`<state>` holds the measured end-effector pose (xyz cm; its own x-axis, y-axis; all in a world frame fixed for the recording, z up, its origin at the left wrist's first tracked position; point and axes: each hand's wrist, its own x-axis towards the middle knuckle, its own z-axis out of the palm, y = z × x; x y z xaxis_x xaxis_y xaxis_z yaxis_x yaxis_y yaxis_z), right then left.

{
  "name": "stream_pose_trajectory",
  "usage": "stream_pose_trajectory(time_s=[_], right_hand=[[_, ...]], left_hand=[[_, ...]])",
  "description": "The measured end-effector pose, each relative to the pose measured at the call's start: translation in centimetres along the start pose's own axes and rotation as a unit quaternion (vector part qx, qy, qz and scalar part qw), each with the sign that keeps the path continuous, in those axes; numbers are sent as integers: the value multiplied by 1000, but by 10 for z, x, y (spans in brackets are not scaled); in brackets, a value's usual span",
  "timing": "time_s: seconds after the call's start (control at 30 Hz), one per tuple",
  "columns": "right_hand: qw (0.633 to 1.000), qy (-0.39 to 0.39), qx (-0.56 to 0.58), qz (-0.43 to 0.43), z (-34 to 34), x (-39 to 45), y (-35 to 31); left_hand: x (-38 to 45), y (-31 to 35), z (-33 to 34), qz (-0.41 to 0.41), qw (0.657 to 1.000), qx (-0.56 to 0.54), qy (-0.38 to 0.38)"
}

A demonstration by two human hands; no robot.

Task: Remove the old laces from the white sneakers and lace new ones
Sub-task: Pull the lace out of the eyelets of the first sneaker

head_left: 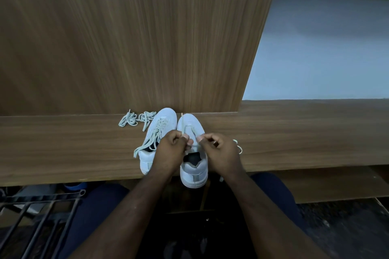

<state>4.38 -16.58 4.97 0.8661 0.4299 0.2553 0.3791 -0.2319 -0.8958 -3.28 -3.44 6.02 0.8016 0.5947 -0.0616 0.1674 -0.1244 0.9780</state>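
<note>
Two white sneakers stand side by side on a wooden ledge [63, 149], toes toward the back panel. The left sneaker [166, 119] is laced, its lace ends trailing loose to the left. The right sneaker [194, 171] has its heel over the ledge's front edge and a lace [182, 124] through its front eyelets. My left hand [171, 149] pinches one end of that lace, which rises straight up. My right hand [220, 152] pinches the other end; the rest of the lace trails off behind it to the right. A bundle of loose laces [134, 119] lies left of the shoes.
A tall wooden panel [126, 38] rises directly behind the shoes. To its right is a pale wall [315, 48]. A dark metal rack [37, 212] sits low at the left. My legs in dark trousers are under the ledge.
</note>
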Motion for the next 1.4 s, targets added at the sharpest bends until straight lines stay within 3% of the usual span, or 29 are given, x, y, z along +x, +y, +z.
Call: stream_pose_trajectory(time_s=[0.1, 0.17, 0.23, 0.3, 0.47, 0.63, 0.73, 0.83, 0.9, 0.93, 1.0, 1.03, 1.07, 1.1, 1.13, 1.23, 1.3, 1.4], right_hand=[[976, 50, -117, -174, -15, -1, -19], [945, -8, -210, -252, -18, -4, -29], [943, -95, -248, -202, -16, -12, -31], [958, -154, -224, -93, -15, -21, -31], [960, -184, -204, 60, -31, -27, -36], [949, -251, -36, 187, -40, -28, -42], [930, -283, 87, 218, -40, -30, -56], [888, -212, 355, 201, -30, -30, -75], [887, -116, 418, 160, -22, -22, -83], [913, -74, 380, 127, -20, -16, -85], [991, -12, 129, 22, -21, -4, -79], [999, -14, -34, -35, -22, -1, -74], [984, -37, -164, -61, -21, 1, -69], [967, -70, -238, -49, -21, 0, -63], [964, -103, -244, -11, -19, -2, -60], [973, -166, -41, 154, -14, -15, -58], [950, -195, 66, 236, -17, -17, -64], [905, -262, 191, 275, -26, -18, -73]], left_hand=[[-7, 0, -11, 51, 992, 102, -57], [-14, 6, -13, 103, 968, 206, -95], [-21, 11, -12, 151, 948, 252, -125], [-26, 12, -13, 164, 938, 263, -153], [-24, 3, -20, 118, 951, 217, -186], [-21, 6, -28, 89, 969, 76, -218], [-20, 6, -26, 73, 979, -33, -185], [-16, 5, -23, 69, 982, -86, -151], [-18, 4, -17, 81, 982, -52, -161], [-21, 4, -14, 88, 981, -23, -173], [-24, 3, -11, 107, 973, 35, -203], [-26, 3, -12, 119, 968, 60, -212], [-26, 4, -14, 131, 965, 76, -212], [-25, 7, -16, 139, 966, 77, -202], [-24, 9, -20, 144, 969, 71, -186], [-19, 14, -28, 159, 977, 47, -131], [-19, 14, -28, 157, 982, 35, -96], [-21, 16, -21, 122, 987, -51, -94]])
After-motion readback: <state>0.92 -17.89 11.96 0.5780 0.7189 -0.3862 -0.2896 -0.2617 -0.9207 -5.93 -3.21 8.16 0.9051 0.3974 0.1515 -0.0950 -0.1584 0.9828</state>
